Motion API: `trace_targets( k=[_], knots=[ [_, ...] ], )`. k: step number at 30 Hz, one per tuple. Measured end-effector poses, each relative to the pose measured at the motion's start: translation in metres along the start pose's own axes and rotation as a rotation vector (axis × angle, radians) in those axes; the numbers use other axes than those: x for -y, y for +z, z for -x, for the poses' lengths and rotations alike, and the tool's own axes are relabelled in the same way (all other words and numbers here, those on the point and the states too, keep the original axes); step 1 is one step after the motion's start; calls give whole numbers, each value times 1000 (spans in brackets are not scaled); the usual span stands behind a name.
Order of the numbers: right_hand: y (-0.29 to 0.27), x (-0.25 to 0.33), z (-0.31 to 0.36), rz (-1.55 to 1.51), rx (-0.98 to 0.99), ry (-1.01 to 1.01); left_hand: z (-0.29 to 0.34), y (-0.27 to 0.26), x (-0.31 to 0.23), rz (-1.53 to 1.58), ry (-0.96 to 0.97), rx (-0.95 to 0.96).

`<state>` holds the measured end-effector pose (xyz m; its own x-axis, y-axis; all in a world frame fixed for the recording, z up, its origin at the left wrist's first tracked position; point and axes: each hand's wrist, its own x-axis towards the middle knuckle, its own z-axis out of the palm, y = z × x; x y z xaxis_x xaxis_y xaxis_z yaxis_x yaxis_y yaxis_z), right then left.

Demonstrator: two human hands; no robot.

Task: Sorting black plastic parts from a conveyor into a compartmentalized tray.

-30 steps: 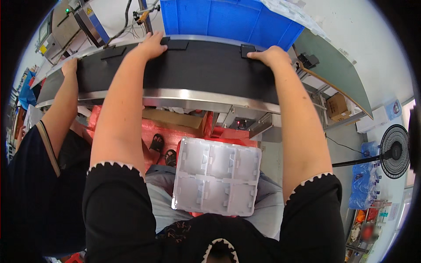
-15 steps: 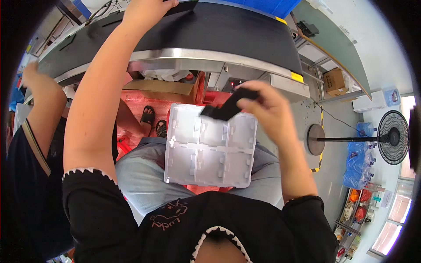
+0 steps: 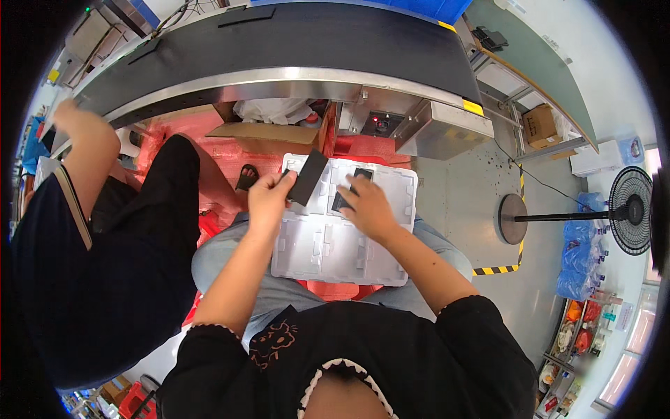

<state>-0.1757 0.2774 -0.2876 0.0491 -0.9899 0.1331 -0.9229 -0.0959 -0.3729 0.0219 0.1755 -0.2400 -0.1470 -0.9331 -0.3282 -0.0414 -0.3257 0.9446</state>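
A white plastic tray (image 3: 300,244) with several compartments rests across my lap. My left hand (image 3: 267,199) pinches a flat black rectangular piece (image 3: 309,177) by its side, tilted above the tray's far left compartment. Another black piece (image 3: 363,172) lies in the far middle compartment, partly covered by my right hand (image 3: 370,208). The fingers of that hand are spread, with their tips on or just over the piece. The near compartments hold nothing that I can see.
Beyond my knees runs a black conveyor belt (image 3: 335,42) carrying flat black pieces (image 3: 246,15). Under it stand an open cardboard box (image 3: 258,138) and a metal control box (image 3: 447,126). A co-worker (image 3: 112,258) sits close at my left. A standing fan (image 3: 513,218) is at the right.
My left hand has come back from the belt to the tray with a black piece. My right hand has lowered its black piece into the far middle compartment, and its fingers have spread.
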Motion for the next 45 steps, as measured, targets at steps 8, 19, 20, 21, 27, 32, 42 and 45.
trace_targets(
  k=[8, 19, 20, 21, 27, 32, 42, 45],
  knots=[
    [14, -11, 29, 144, 111, -206, -10, -1, 69, -522, 174, -95],
    [-68, 2, -17, -84, 73, -305, -9, -4, 54, -1167, 387, -174],
    [-90, 11, -28, -134, 25, -257, -11, -4, 48, -1100, 310, -143],
    [-109, 18, -36, -143, -73, -261, -12, -4, 45, -1033, 231, -110],
    [-182, 29, -92, -140, -423, -335, -18, -19, 60, -923, 346, 16],
    [-221, 2, -146, -113, -688, -142, -26, -15, 49, -1143, 409, 123],
    [-232, -68, -255, 204, -174, 778, 9, 18, 55, -1285, 355, -75],
    [-232, -72, -267, 227, -127, 890, 10, 34, 50, -1352, 304, -143]
  ],
)
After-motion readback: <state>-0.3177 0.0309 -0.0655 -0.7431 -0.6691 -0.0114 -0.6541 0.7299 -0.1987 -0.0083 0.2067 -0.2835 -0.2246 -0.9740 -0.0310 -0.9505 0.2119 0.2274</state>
